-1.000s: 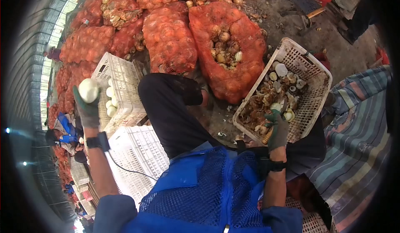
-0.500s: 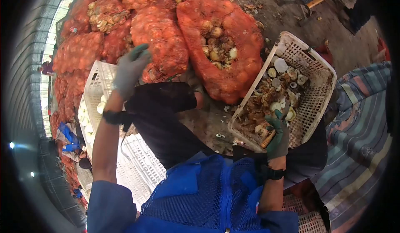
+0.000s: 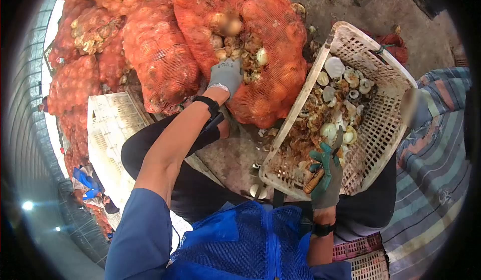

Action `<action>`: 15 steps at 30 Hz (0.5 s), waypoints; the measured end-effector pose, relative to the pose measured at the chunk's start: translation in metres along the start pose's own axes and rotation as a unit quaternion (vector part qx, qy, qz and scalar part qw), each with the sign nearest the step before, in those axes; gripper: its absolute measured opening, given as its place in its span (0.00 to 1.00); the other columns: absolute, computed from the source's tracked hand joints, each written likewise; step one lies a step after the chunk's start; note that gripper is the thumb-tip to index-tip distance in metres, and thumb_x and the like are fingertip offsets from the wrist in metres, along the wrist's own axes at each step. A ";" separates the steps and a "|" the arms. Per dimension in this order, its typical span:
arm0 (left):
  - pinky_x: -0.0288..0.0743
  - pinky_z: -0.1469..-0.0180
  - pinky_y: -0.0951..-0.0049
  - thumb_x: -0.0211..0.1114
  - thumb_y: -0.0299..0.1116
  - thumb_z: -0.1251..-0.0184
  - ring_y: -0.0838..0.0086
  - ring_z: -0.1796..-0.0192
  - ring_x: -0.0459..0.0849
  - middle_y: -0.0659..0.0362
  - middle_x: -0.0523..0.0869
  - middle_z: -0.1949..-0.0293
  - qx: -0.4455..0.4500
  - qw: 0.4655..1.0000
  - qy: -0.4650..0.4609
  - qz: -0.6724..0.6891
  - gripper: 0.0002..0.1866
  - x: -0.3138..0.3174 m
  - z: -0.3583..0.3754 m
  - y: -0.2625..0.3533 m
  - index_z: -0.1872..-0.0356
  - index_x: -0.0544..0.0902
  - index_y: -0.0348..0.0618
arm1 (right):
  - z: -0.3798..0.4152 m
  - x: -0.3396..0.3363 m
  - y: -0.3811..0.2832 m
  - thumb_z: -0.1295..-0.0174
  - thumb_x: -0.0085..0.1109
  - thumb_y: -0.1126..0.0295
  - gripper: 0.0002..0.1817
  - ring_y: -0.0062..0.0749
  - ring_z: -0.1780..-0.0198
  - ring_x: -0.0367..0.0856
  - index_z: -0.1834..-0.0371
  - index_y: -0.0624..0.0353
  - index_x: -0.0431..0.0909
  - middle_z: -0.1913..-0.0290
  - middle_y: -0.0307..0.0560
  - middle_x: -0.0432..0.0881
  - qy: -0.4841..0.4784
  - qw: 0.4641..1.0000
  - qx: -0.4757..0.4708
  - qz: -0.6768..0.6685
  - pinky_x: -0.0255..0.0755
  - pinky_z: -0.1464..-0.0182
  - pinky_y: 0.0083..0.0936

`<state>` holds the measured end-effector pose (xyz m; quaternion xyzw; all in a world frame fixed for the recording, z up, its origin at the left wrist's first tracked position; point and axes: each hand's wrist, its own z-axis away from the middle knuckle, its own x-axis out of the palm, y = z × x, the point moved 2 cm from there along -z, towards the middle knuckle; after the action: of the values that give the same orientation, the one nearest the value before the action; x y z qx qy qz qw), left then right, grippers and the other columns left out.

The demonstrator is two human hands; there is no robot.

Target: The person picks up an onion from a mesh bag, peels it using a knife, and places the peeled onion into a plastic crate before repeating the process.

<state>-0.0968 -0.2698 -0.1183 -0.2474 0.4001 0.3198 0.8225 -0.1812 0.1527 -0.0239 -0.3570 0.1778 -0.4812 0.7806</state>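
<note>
My left hand (image 3: 227,76), in a grey glove, reaches into the opening of a red mesh bag (image 3: 273,24). Its fingertips are at the brown-skinned onions (image 3: 232,43) and partly hidden, so a grip cannot be made out. My right hand (image 3: 326,177), in a green and grey glove, is closed around a knife, with its wooden handle (image 3: 313,181) below and its blade (image 3: 338,140) pointing up. That hand is over the near part of a dirty white crate (image 3: 388,64), which holds onion skins (image 3: 313,122) and cut onion pieces (image 3: 334,67).
More full red mesh bags (image 3: 158,54) stand at the upper left. A white crate (image 3: 112,124) is left of my knee. Striped cloth (image 3: 436,145) lies at the right. Another person (image 3: 90,185) is at the far left edge.
My left hand has moved right, from above the left crate to the onions in the open bag. My right hand still holds the knife over the crate. The view has shifted somewhat.
</note>
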 end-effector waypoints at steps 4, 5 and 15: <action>0.81 0.27 0.45 0.64 0.59 0.13 0.45 0.27 0.87 0.42 0.88 0.30 0.070 0.993 0.059 0.076 0.41 0.002 -0.015 0.025 0.09 0.68 0.50 | -0.009 0.005 0.005 0.13 0.63 0.45 0.36 0.30 0.55 0.88 0.21 0.68 0.78 0.45 0.52 0.93 -0.003 0.999 0.036 -0.024 0.83 0.52 0.28; 0.81 0.27 0.44 0.65 0.58 0.14 0.44 0.28 0.87 0.42 0.87 0.30 0.076 0.991 0.073 0.086 0.41 0.002 -0.022 0.031 0.10 0.69 0.49 | -0.011 0.007 0.006 0.13 0.64 0.45 0.37 0.30 0.55 0.88 0.20 0.69 0.77 0.46 0.52 0.93 -0.006 0.996 0.062 -0.059 0.83 0.52 0.28; 0.86 0.34 0.44 0.64 0.38 0.15 0.42 0.32 0.89 0.43 0.86 0.33 0.051 0.989 0.127 0.049 0.21 0.039 -0.087 0.073 0.29 0.81 0.41 | -0.013 0.011 0.007 0.16 0.66 0.51 0.36 0.31 0.54 0.87 0.20 0.72 0.75 0.45 0.54 0.92 -0.004 0.990 0.114 -0.085 0.82 0.51 0.29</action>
<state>-0.1753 -0.2655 -0.2095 -0.2235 0.5290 0.3051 0.7597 -0.1798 0.1405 -0.0374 -0.2812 0.0879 -0.5619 0.7730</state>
